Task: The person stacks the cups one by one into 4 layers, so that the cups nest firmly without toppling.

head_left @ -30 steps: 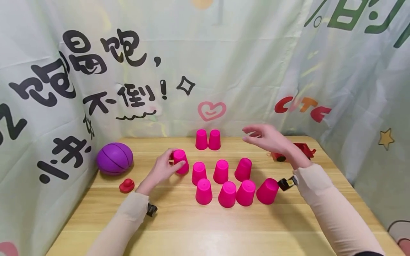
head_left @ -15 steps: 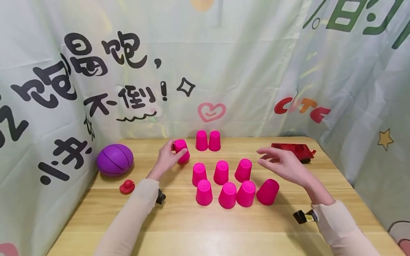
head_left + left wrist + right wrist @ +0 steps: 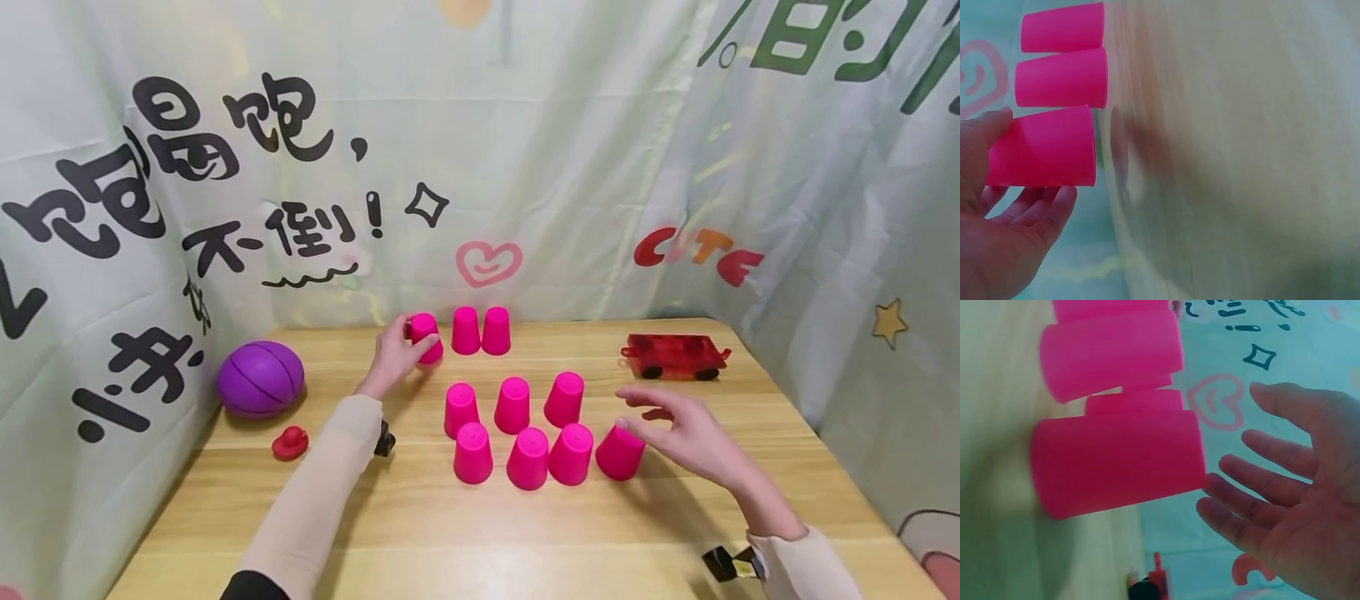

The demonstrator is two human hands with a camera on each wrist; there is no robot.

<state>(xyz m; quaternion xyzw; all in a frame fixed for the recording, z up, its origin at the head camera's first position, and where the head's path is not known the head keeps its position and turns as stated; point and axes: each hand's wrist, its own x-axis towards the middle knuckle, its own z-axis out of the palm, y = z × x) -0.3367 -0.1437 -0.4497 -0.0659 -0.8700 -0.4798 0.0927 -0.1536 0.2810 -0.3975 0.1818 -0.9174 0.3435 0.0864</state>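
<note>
In the head view, my left hand [image 3: 396, 357] grips an upside-down pink plastic cup [image 3: 428, 342] at the back of the table, left of two standing pink cups [image 3: 480, 332]. The left wrist view shows thumb and fingers around this cup [image 3: 1047, 150], its rim slightly off the tabletop. My right hand [image 3: 690, 433] hovers with spread fingers beside the rightmost front cup [image 3: 621, 454]. In the right wrist view, its fingertips lie close to that cup's [image 3: 1119, 462] base; contact is unclear. Three cups [image 3: 512, 407] form a middle row, and several, including one [image 3: 527, 460], a front row.
A purple ball [image 3: 261, 379] and a small red hat-like toy [image 3: 290, 443] lie on the left of the wooden table [image 3: 480, 550]. A red toy wagon with black wheels [image 3: 675, 357] stands at the back right. A printed curtain [image 3: 570, 167] borders the table behind.
My left hand has carried its cup backward, close to the two rear cups. My right hand has moved back toward me and lower, near the rightmost front cup, uncovering the red wagon.
</note>
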